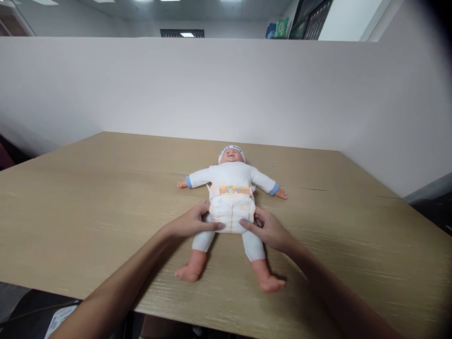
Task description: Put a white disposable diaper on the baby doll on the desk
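Observation:
A baby doll [231, 176] lies on its back on the wooden table [88, 197], arms spread, head pointing away from me. It wears a white top, a white cap and a white diaper [232, 209] with an orange waistband. My left hand [192, 222] grips the diaper's lower left edge at the doll's hip, thumb on top. At the lower right edge my right hand [268, 228] pinches the diaper the same way. Both of the doll's legs stick out toward me between my forearms.
A white partition wall [212, 89] stands behind the table. The table's near edge runs just below the doll's feet. At the lower left, under the table edge, lies a paper or package [60, 318].

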`<state>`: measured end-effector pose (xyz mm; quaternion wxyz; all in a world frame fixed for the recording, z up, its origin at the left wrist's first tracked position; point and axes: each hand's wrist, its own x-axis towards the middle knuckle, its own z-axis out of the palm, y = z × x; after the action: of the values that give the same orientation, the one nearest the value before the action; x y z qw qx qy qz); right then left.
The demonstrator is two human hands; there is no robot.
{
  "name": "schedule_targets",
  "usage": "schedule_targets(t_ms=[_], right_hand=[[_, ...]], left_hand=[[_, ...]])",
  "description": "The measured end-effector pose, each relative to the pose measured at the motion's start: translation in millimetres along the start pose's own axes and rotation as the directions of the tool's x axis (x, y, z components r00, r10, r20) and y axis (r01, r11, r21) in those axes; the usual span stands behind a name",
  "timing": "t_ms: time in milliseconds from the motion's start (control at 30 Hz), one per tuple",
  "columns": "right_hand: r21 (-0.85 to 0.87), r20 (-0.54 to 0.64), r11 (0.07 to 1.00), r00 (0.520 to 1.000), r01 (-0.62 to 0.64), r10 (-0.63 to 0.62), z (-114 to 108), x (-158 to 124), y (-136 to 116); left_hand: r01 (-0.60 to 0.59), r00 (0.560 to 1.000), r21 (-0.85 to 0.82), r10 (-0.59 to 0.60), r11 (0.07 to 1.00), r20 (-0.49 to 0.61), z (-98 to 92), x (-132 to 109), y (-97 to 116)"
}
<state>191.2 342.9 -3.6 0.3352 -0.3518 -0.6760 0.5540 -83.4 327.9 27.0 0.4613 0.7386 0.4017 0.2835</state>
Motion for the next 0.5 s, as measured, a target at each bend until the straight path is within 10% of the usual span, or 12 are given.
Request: schedule_targets(t_ms=[500], right_hand=[[-0.009,-0.078,1.000,0.997,-0.022,0.021,6.9,-0.3,-5.6]], left_hand=[[0.060,0.997,-0.161,-0.069,0.985,-0.047,6.0,0.2,-4.1]])
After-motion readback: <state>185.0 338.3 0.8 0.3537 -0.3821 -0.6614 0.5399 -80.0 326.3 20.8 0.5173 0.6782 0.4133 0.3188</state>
